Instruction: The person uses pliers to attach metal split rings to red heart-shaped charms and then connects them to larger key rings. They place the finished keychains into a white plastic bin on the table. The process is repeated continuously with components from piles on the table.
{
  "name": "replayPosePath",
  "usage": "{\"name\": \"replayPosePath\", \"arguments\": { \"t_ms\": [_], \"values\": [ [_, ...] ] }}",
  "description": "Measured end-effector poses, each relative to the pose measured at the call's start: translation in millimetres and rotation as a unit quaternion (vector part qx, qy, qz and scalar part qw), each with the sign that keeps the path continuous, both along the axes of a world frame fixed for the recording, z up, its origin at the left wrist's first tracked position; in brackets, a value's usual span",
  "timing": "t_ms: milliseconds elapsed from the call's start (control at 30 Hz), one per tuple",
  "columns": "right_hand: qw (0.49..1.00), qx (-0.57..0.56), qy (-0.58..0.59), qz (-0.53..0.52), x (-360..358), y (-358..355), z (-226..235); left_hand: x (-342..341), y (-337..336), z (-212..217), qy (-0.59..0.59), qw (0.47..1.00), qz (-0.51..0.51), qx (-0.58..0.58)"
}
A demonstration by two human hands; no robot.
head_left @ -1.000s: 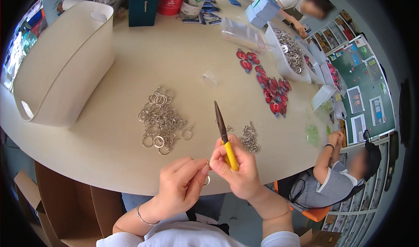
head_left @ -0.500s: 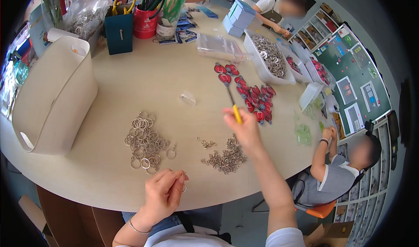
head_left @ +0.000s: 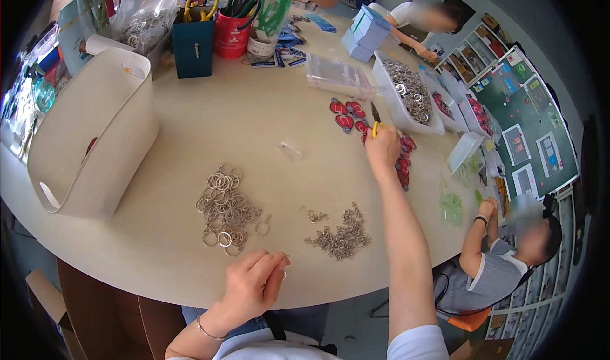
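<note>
My left hand (head_left: 257, 284) is closed in a pinch on a key ring (head_left: 285, 274) near the table's front edge, the ring mostly hidden by the fingers. My right hand (head_left: 384, 150) stretches forward over red flip-flop-shaped charms (head_left: 344, 123), covering part of them. It is closed around yellow-handled pliers (head_left: 375, 129), whose dark jaws point away from me. Silver key rings (head_left: 222, 217) lie heaped beyond my left hand. To their right is a pile of small metal links (head_left: 343, 236), with a few more beside it.
A tall beige basket (head_left: 130, 150) stands at left. Behind are a teal tool holder (head_left: 194, 52), a red cup (head_left: 230, 39) and clear bags (head_left: 340, 77). A white bin of metal rings (head_left: 432, 126) sits far right. A clear plastic piece (head_left: 290, 151) lies mid-table. Other people sit around the table.
My right hand has reached farther forward and right with the pliers, over the charms. My left hand keeps its pinch on the key ring. The whole view has shifted slightly.
</note>
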State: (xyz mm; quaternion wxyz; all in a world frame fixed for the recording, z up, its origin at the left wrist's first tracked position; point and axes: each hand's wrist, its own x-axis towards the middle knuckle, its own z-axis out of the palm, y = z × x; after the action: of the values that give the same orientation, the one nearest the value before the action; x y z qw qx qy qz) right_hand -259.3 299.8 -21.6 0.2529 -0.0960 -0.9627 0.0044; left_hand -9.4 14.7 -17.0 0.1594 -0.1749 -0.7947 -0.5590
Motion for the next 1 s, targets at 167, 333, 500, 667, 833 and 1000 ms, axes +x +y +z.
{"name": "replayPosePath", "arguments": {
  "t_ms": [167, 333, 500, 667, 833, 1000],
  "values": [
    [0.936, -0.312, -0.021, 0.164, 68.3, -23.5, 45.4, -0.7, -2.1, 2.7, -0.003, 0.999, -0.008, 0.035],
    [0.749, -0.559, -0.117, 0.335, 191.1, -104.0, 76.2, 4.9, -6.5, 6.3, 0.007, 0.999, -0.009, 0.046],
    [0.689, -0.610, -0.152, 0.361, 222.4, -115.8, 73.9, 10.5, -5.1, 21.0, 0.026, 0.999, 0.000, 0.040],
    [0.688, -0.604, -0.157, 0.369, 228.0, -120.9, 73.6, 14.3, -8.7, 24.0, 0.033, 0.999, 0.010, 0.030],
    [0.709, -0.579, -0.148, 0.373, 230.0, -122.4, 76.2, 14.5, -9.4, 23.9, 0.039, 0.999, 0.017, 0.033],
    [0.752, -0.537, -0.129, 0.361, 230.8, -124.3, 80.0, 14.7, -11.2, 20.4, 0.060, 0.998, 0.026, -0.001]
  ]
}}
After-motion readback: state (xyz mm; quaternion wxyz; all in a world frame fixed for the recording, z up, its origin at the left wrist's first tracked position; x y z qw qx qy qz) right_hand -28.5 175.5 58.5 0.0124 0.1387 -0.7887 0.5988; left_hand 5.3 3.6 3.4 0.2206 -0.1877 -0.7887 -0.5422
